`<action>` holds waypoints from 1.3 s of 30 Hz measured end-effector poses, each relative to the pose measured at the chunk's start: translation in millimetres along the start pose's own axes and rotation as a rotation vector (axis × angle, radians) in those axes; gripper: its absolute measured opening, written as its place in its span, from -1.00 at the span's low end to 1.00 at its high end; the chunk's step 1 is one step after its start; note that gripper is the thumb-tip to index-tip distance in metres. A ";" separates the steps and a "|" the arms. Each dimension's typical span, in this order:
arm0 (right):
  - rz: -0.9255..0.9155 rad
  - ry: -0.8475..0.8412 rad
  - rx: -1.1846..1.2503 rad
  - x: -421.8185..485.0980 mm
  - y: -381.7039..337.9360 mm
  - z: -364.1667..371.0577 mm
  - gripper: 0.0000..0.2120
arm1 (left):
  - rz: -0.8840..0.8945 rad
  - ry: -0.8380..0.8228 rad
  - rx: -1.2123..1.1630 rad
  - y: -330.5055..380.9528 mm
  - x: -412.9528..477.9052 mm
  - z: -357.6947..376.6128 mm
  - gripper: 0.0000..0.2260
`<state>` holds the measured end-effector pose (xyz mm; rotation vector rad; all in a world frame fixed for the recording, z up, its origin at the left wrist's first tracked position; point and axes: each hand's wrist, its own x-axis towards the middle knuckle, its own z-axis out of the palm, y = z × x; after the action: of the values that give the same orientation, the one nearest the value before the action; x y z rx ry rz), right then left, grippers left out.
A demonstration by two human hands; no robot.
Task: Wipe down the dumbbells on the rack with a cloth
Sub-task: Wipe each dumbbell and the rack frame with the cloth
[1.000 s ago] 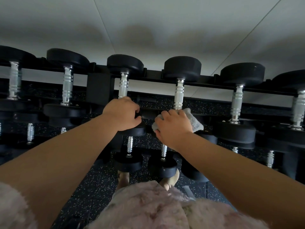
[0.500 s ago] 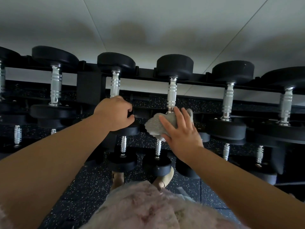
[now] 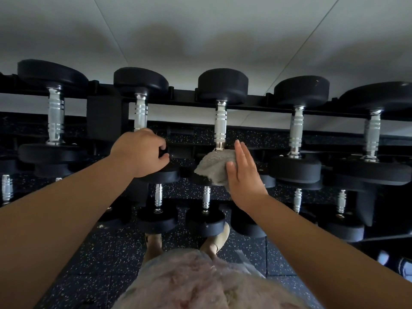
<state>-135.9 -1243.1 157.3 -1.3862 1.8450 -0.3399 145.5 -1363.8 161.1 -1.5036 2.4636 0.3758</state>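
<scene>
Black dumbbells with silver knurled handles lie in a row on the top tier of a black rack [image 3: 107,121]. A grey cloth [image 3: 215,167] is draped over the near head of the middle dumbbell [image 3: 220,128]. My right hand [image 3: 244,177] presses the cloth against that head with straight fingers. My left hand [image 3: 140,152] grips the near head of the neighbouring dumbbell [image 3: 141,117] on the left, fingers curled over its edge. The covered head itself is hidden by the cloth.
More dumbbells [image 3: 296,134] sit to the right and left on the top tier, and smaller ones [image 3: 206,217] rest on the lower tier. Below is black speckled rubber flooring [image 3: 107,264], my shoes [image 3: 215,244] and a fluffy pink garment [image 3: 200,284].
My right hand went from curled over the cloth to flat, sliding to the cloth's right side. The cloth now lies bunched on the dumbbell head. My left hand stayed in place.
</scene>
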 end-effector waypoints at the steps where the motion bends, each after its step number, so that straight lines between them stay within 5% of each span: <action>1: 0.039 -0.003 0.047 8.5 -5.2 -3.2 -0.40 | 0.005 0.015 0.002 -0.2 -1.0 0.0 -0.66; 13: 0.433 0.033 0.403 -22.5 -18.8 19.6 -0.24 | -0.026 -0.031 -0.002 4.3 -1.2 -5.5 -0.67; 23: 0.695 0.081 0.448 33.6 -23.1 -3.8 -0.50 | -0.019 -0.019 -0.017 5.5 -4.0 -9.1 -0.69; 31: 0.437 0.037 0.161 -5.1 -47.1 22.3 -0.11 | -0.042 -0.028 -0.038 5.4 -3.6 -6.5 -0.70; 39: 0.226 0.196 0.240 8.3 -18.8 13.1 -0.33 | -0.023 0.002 -0.029 3.5 -3.9 -5.9 -0.69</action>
<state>-114.3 -1254.4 156.9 -1.0005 2.0218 -0.5759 143.7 -1361.0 168.3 -1.5433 2.4506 0.4081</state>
